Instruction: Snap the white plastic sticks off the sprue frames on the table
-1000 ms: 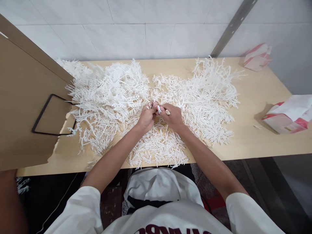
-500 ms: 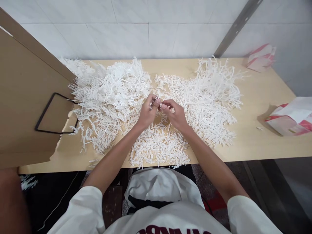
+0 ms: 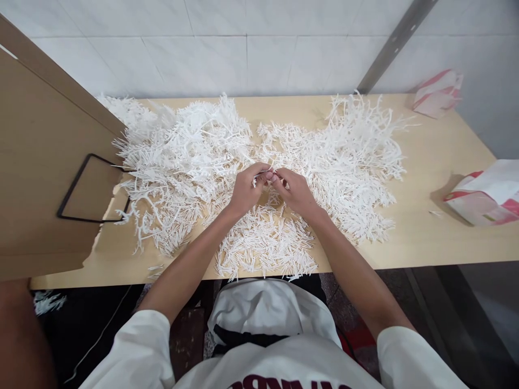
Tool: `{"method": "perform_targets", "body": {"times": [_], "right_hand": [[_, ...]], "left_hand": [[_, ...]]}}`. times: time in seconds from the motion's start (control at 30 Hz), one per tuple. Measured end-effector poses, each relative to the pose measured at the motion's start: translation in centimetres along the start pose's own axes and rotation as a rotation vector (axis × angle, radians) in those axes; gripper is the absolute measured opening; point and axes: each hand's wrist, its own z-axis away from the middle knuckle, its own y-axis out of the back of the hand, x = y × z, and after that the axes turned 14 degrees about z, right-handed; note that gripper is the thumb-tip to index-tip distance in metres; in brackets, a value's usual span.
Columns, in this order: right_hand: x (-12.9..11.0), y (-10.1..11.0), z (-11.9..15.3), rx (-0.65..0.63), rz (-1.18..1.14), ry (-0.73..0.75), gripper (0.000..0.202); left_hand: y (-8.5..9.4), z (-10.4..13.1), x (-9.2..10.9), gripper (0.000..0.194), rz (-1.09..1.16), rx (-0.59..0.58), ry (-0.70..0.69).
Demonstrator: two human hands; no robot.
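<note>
My left hand [image 3: 248, 188] and my right hand [image 3: 295, 190] meet over the middle of the table, fingertips almost touching. Between them is a thin white branched plastic piece [image 3: 272, 167], mostly hidden by the fingers. Both hands are closed in a pinch on it. Around them lie white branched plastic strands, in a tall heap [image 3: 190, 135] on the left and another heap [image 3: 360, 140] on the right. Below my wrists spreads a pile of short white plastic sticks [image 3: 265, 243].
A brown cardboard sheet [image 3: 48, 146] stands at the left, beside a black wire frame [image 3: 73, 186]. Two red-and-white paper bags, a near one [image 3: 486, 197] and a far one [image 3: 438, 94], sit at the right. A tiled wall [image 3: 219, 59] and a metal strip [image 3: 393, 46] bound the back.
My left hand has turned and its fingers now reach further right, up against my right fingertips. My right hand has shifted only slightly. The heaps look the same.
</note>
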Motion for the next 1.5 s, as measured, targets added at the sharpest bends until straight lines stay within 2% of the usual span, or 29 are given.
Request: {"method": "perform_targets", "body": {"times": [0.07, 0.17, 0.3, 0.43, 0.53, 0.6, 0.7, 0.87, 0.93, 1.03, 1.1, 1.3, 1.37, 1.43, 1.47, 1.5], "right_hand": [[0.0, 0.0, 0.0, 0.017, 0.011, 0.037, 0.034], [-0.2, -0.1, 0.2, 0.125, 0.012, 0.042, 0.031], [-1.4, -0.3, 0.4, 0.296, -0.061, -0.085, 0.027], [-2.5, -0.4, 0.4, 0.242, -0.248, -0.291, 0.025], [-2.0, -0.2, 0.1, 0.199, -0.404, -0.430, 0.024], [-1.1, 0.0, 0.0, 0.149, -0.488, -0.461, 0.026], [0.0, 0.3, -0.1, 0.195, -0.489, -0.462, 0.032], [0.0, 0.4, -0.2, 0.305, -0.247, -0.322, 0.030], [-0.2, 0.3, -0.1, 0.248, -0.186, -0.210, 0.031], [-0.5, 0.1, 0.1, 0.073, -0.087, -0.011, 0.030], [-0.6, 0.0, 0.1, 0.036, -0.007, 0.057, 0.030], [-0.4, -0.5, 0.4, 0.164, 0.159, 0.197, 0.035], [-0.6, -0.6, 0.7, 0.203, 0.189, 0.247, 0.038], [-1.2, -0.7, 1.2, 0.186, 0.164, 0.313, 0.042], [-1.6, -0.8, 1.3, 0.160, 0.133, 0.350, 0.043], [-1.9, -0.8, 1.4, 0.121, 0.098, 0.372, 0.040]], "left_hand": [[-0.1, 0.1, 0.1, 0.017, -0.014, -0.017, -0.010], [-0.4, 0.3, 0.2, 0.018, 0.090, -0.033, 0.043], [-1.2, 0.6, 0.3, 0.023, 0.252, -0.007, 0.095], [-1.5, 1.0, 0.5, 0.019, 0.215, 0.015, 0.069], [-1.2, 1.1, 0.8, 0.015, 0.147, 0.008, -0.015], [-1.0, 1.0, 1.1, 0.014, 0.115, 0.025, -0.047], [-0.6, 0.7, 1.2, 0.018, 0.091, 0.061, -0.002], [-0.6, 0.4, 0.8, 0.026, 0.124, 0.047, 0.116], [-0.6, 0.3, 0.8, 0.027, 0.181, 0.074, 0.130], [-0.5, 0.1, 0.5, 0.029, 0.272, 0.083, 0.169], [-0.6, 0.1, 0.1, 0.030, 0.310, 0.076, 0.197], [-1.3, 0.4, -1.1, 0.030, 0.398, 0.138, 0.293], [-1.0, 0.1, -1.2, 0.025, 0.448, 0.190, 0.341], [-0.3, -0.5, -1.1, 0.019, 0.489, 0.329, 0.394], [0.2, -0.8, -1.0, 0.020, 0.497, 0.412, 0.381], [0.5, -1.0, -1.0, 0.020, 0.500, 0.424, 0.349]]}}
